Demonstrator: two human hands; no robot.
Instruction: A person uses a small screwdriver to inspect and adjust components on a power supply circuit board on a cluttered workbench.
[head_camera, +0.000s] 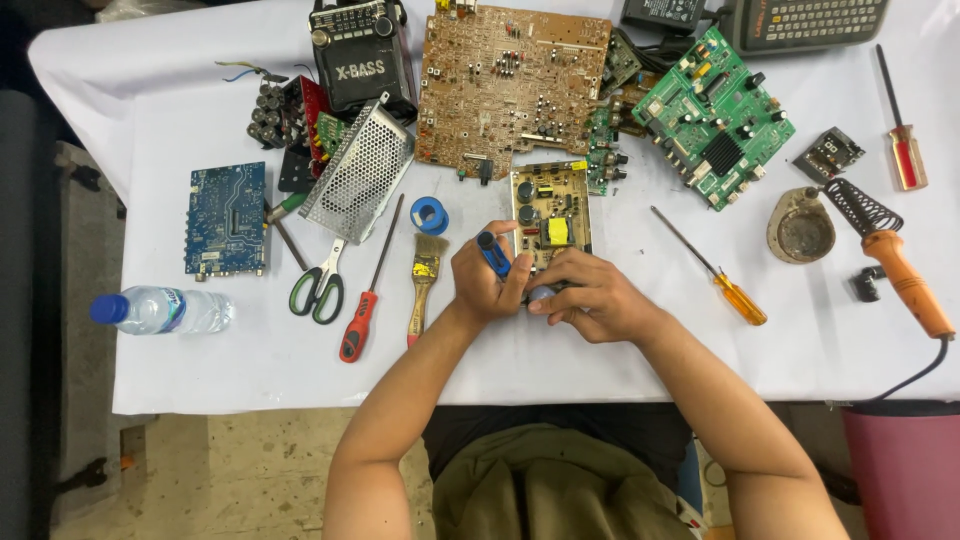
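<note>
Small circuit board (551, 215) at table (560, 360) centre, under both hands; brush (425, 275), screwdriver (366, 300), scissors (320, 285) to its left; bottle (160, 310) far left; soldering iron (900, 270) far right.

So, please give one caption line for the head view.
Left hand grips blue tool; right hand steadies small circuit board.

Paintbrush (426, 275) left, screwdriver (712, 268) right

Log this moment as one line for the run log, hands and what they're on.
left hand: grips blue-handled tool | right hand: rests on small tan circuit board | surface: white-covered table | nearby: paintbrush
</note>
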